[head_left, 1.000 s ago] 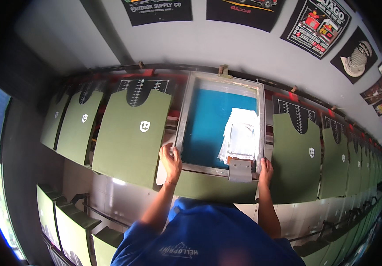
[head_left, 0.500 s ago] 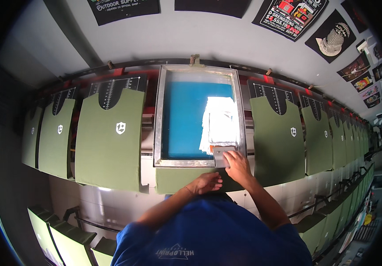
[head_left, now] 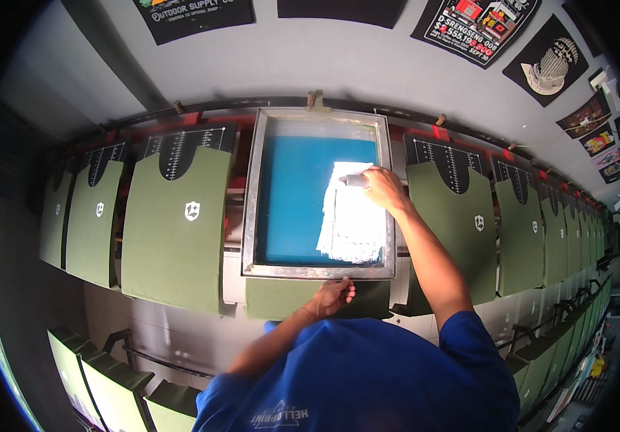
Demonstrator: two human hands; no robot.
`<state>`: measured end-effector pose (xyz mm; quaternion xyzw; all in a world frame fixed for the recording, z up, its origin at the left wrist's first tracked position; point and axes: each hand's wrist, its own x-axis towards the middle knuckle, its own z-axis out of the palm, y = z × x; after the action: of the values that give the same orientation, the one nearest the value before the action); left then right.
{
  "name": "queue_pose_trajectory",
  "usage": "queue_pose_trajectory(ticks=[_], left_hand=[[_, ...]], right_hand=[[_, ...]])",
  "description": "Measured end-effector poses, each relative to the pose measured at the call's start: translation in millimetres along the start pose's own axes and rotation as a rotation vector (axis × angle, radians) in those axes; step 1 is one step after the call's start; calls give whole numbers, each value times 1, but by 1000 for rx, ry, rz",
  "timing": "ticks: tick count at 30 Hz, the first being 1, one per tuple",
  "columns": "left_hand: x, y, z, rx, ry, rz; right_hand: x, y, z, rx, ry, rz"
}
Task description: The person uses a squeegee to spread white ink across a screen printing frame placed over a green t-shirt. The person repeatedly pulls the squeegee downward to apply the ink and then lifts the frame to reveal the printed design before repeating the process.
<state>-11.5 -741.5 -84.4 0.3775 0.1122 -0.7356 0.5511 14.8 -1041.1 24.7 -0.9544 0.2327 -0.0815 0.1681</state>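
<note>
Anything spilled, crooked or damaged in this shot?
Nothing clearly stands out. The white ink has ragged edges but lies within the metal frame; the right hand grips the squeegee above it. The neighbouring green shirts look smooth. Glare hides detail in the ink.

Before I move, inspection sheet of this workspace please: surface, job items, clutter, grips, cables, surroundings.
Surface: olive-green fabric panel showing under the near side of the rectangular metal frame.
Job items: flat blue mesh inside the frame; glossy white ink patch on its right half; grey rectangular squeegee at the patch's far end.
Clutter: small mixed items at far right, too small to identify.
Grips: right hand closed on squeegee; left hand at frame's near edge, hold unclear.
Cables: nothing seen around the frame.
Surroundings: olive-green shirts on boards both sides; grey wall with dark prints.
</note>
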Motion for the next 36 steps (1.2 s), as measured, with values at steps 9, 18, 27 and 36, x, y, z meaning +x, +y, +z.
queue_pose_trajectory(ticks=[9, 18, 27, 36], left_hand=[[-14, 14, -1, 195, -3, -91], [-71, 74, 69, 1805, 418, 963], [45, 207, 91, 1773, 219, 1347], [-44, 63, 67, 1857, 301, 1143]], right_hand=[[-128, -49, 17, 20, -73, -59], [-174, -74, 37, 37, 108, -12], [-23, -18, 10, -48, 93, -1], [-185, -74, 34, 66, 67, 40]])
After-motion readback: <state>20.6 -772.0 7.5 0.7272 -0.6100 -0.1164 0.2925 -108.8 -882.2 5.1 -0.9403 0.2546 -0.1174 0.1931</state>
